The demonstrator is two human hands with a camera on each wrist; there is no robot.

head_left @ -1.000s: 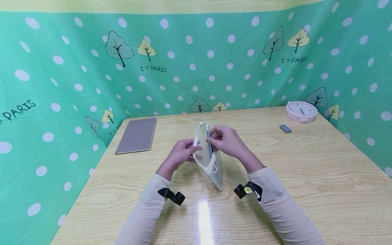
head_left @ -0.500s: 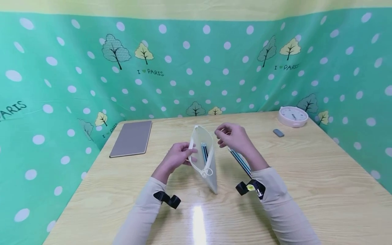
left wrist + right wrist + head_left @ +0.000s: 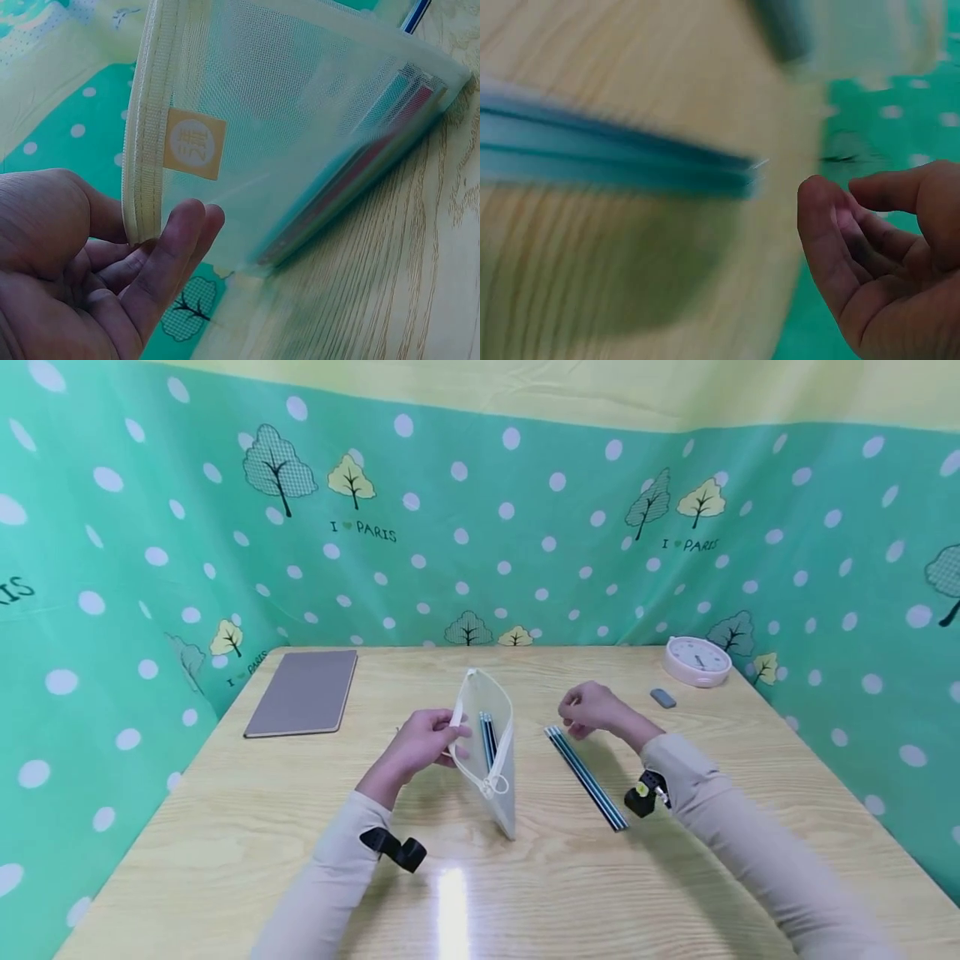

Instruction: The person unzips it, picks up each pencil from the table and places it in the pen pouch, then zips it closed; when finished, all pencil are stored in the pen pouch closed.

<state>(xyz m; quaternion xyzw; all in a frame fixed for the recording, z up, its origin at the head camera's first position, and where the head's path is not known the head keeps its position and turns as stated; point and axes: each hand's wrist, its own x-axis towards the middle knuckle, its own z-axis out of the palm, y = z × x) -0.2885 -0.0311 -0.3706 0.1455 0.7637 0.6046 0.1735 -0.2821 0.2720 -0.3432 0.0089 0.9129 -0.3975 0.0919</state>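
Note:
My left hand pinches the zippered edge of a whitish mesh zip pouch, which stands tilted with its mouth open. Blue and dark pencils lie inside; through the mesh in the left wrist view, a reddish strip shows among them. A small tan label is on the pouch's side. To the right, a few blue striped pencils lie side by side on the table. Just above their far ends hovers my right hand, fingers loosely curled and holding nothing; the right wrist view shows a gap between thumb and fingertips.
A grey-brown notebook lies at the table's back left. At the back right are a pink round clock and a small grey-blue eraser-like block. A green dotted curtain hangs behind and beside the wooden table.
My right hand, earlier at a pencil in the pouch's mouth, has let go and moved right to above the loose pencils. My left hand still holds the pouch. The head view has shifted slightly.

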